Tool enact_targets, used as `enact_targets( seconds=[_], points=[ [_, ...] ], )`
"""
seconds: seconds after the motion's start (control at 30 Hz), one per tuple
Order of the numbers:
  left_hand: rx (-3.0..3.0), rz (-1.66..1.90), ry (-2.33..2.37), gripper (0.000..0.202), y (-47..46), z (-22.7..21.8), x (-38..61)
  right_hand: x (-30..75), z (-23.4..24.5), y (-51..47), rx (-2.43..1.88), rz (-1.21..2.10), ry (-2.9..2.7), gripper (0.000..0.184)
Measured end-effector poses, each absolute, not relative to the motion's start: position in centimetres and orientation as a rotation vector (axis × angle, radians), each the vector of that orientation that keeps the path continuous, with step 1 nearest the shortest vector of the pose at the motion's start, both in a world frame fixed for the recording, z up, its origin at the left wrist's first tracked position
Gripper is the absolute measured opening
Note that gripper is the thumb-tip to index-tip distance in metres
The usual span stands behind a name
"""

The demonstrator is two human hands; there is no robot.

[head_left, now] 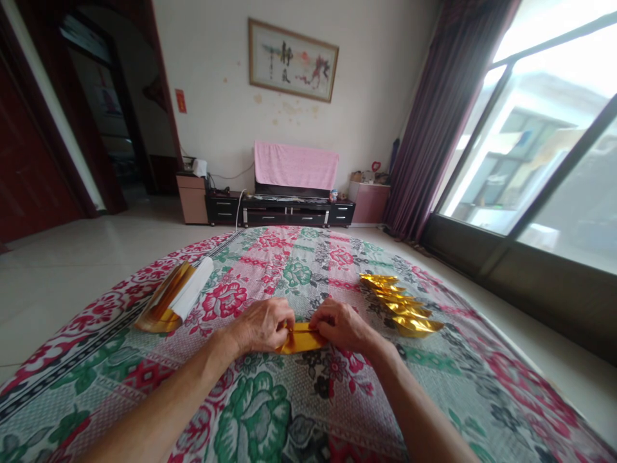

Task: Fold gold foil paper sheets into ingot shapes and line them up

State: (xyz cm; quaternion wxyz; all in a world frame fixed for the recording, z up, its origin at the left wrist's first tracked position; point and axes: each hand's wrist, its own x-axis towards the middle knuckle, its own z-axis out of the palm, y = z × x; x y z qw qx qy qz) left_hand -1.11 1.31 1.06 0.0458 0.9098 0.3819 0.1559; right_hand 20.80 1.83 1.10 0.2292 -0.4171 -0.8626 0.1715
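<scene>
A partly folded sheet of gold foil paper (pixel 303 341) lies low over the middle of the flowered cloth, between my two hands. My left hand (pixel 267 323) pinches its left end, fingers curled. On the right end, my right hand (pixel 340 323) is closed in the same way. The paper has a crease along its top edge, and its ends are partly hidden by my fingers. To the right stands a row of several boat-shaped folded gold paper ingots (pixel 417 325). Off to the left rests a stack of gold paper sheets (pixel 166 299) with a white wrapper beside it.
The flowered tablecloth (pixel 255 411) covers a rounded surface beneath my arms. Beyond it, a low black TV cabinet (pixel 284 213) carries something draped in a pink cloth (pixel 296 164). A purple curtain (pixel 429 116) and window stand on the right.
</scene>
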Motion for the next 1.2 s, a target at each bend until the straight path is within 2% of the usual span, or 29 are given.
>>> enact_targets(
  seconds=[0.63,1.07,1.2],
  points=[
    [2.752,0.465,1.162,0.018,1.3,1.4,-1.2,20.7,1.0,1.8,-1.169,0.401,-2.369,0.025],
    [2.583,0.516,1.067,0.038,2.5,0.8,-2.4,20.6,1.0,1.8,-1.172,0.375,-2.38,0.028],
    [2.566,0.524,1.046,0.036,2.5,1.0,-2.5,20.7,1.0,1.8,-1.17,0.376,-2.372,0.027]
  ],
)
